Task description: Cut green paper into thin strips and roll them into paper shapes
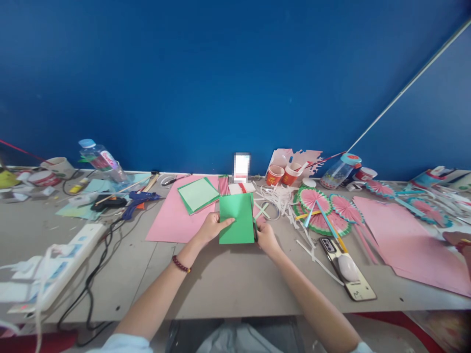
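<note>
A sheet of green paper (237, 228) is held up over the table, facing me. My left hand (213, 226) pinches its left edge, thumb across the front. At the sheet's right edge, my right hand (267, 239) is closed around dark-handled scissors (255, 231), which the paper partly hides. A narrow strip at that edge stands slightly apart from the sheet. Just behind, to the left, a stack of light and dark green paper (198, 195) lies on a pink sheet (167, 223). White paper strips (279, 198) are heaped beyond my right hand.
Red paper cups (275, 175) stand near the blue wall. Pink and green paper fans (316, 206) and a phone (348, 269) lie right. A glue gun (138, 203), bottle (105, 159) and power strip (68, 262) are left. Another person's hand (458, 240) shows at the far right.
</note>
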Available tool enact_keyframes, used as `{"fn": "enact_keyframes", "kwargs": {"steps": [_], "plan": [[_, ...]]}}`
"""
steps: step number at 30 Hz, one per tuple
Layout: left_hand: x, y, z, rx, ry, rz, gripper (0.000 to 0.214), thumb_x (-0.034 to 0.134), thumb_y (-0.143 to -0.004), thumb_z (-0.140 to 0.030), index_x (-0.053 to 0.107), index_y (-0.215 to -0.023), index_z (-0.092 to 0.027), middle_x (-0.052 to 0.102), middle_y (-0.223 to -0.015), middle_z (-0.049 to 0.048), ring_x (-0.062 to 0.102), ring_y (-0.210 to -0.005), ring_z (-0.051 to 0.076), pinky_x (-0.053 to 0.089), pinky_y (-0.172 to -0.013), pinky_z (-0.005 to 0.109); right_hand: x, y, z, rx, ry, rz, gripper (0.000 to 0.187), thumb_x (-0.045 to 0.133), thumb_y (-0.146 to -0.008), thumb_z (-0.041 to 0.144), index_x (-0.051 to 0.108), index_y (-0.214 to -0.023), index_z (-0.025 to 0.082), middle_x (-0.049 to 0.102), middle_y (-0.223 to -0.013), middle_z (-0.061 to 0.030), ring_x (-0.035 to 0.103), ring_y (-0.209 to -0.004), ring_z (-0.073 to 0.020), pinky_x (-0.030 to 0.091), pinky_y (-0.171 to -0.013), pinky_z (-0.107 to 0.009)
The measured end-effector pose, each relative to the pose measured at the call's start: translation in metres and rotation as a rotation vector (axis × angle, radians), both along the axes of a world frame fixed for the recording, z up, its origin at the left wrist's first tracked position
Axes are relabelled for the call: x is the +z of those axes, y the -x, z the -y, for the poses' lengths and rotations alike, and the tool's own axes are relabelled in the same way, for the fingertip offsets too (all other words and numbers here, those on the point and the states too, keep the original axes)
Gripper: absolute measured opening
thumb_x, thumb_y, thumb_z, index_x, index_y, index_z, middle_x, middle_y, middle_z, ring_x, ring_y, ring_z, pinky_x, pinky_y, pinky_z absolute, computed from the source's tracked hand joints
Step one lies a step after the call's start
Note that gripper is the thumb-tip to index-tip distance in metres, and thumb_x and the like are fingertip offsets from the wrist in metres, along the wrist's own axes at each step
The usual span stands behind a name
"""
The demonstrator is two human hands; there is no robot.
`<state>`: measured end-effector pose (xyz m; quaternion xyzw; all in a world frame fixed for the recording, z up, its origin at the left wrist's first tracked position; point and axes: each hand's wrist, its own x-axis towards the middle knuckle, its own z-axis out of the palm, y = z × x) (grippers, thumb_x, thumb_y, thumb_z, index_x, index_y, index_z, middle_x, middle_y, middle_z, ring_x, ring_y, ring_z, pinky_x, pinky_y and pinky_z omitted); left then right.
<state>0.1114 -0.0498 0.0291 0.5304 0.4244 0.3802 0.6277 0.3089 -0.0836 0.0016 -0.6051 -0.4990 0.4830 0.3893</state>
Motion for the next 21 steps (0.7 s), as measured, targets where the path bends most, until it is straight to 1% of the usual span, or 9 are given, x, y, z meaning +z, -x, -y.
{"fn": "enact_keyframes", "kwargs": {"steps": [5, 11, 15, 18, 21], "plan": [[0.0006, 0.0000, 0.0007, -0.004, -0.005, 0.003, 0.045, 0.076, -0.066, -0.047, 0.072, -0.094, -0.011, 0.074, -0.098, 0.0118, 0.070, -0.089, 0.029, 0.057, -0.077, 0.037, -0.0011, 0.0003, -0.0004, -0.009, -0.019, 0.003, 0.029, 0.056, -0.064, 0.040, 0.045, -0.046, 0.020, 0.036, -0.033, 0.0068, 0.029, -0.030, -0.0061, 0.019, -0.033, -0.021], [0.0022, 0.0000, 0.0014, -0.009, 0.011, 0.000, 0.047, 0.078, -0.064, -0.047, 0.072, -0.095, -0.012, 0.074, -0.099, 0.0119, 0.070, -0.090, 0.029, 0.057, -0.078, 0.038, -0.0039, -0.0010, -0.0004, 0.015, -0.008, -0.037, 0.029, 0.054, -0.069, 0.039, 0.045, -0.049, 0.021, 0.041, -0.033, 0.0061, 0.031, -0.028, -0.0067, 0.018, -0.030, -0.020], [0.0030, 0.0001, 0.0011, -0.043, 0.015, -0.019, 0.046, 0.078, -0.063, -0.047, 0.073, -0.091, -0.011, 0.074, -0.095, 0.0114, 0.070, -0.085, 0.029, 0.058, -0.075, 0.037, -0.0035, -0.0021, -0.0007, 0.004, -0.008, -0.048, 0.032, 0.056, -0.070, 0.041, 0.045, -0.049, 0.020, 0.040, -0.032, 0.0064, 0.031, -0.026, -0.0069, 0.018, -0.030, -0.020], [0.0033, -0.0003, 0.0009, -0.040, 0.014, -0.036, 0.044, 0.079, -0.062, -0.047, 0.073, -0.087, -0.011, 0.075, -0.091, 0.0106, 0.071, -0.082, 0.028, 0.058, -0.073, 0.037, -0.0022, -0.0018, -0.0007, -0.015, -0.020, -0.059, 0.034, 0.058, -0.070, 0.043, 0.044, -0.049, 0.020, 0.040, -0.032, 0.0064, 0.030, -0.027, -0.0066, 0.017, -0.030, -0.020], [0.0023, -0.0006, 0.0007, -0.044, 0.016, -0.019, 0.043, 0.078, -0.063, -0.046, 0.073, -0.088, -0.012, 0.075, -0.092, 0.0098, 0.071, -0.081, 0.027, 0.058, -0.073, 0.037, -0.0011, -0.0014, -0.0005, -0.020, -0.038, -0.069, 0.037, 0.059, -0.071, 0.046, 0.045, -0.049, 0.020, 0.041, -0.033, 0.0058, 0.030, -0.027, -0.0065, 0.017, -0.030, -0.020]]}}
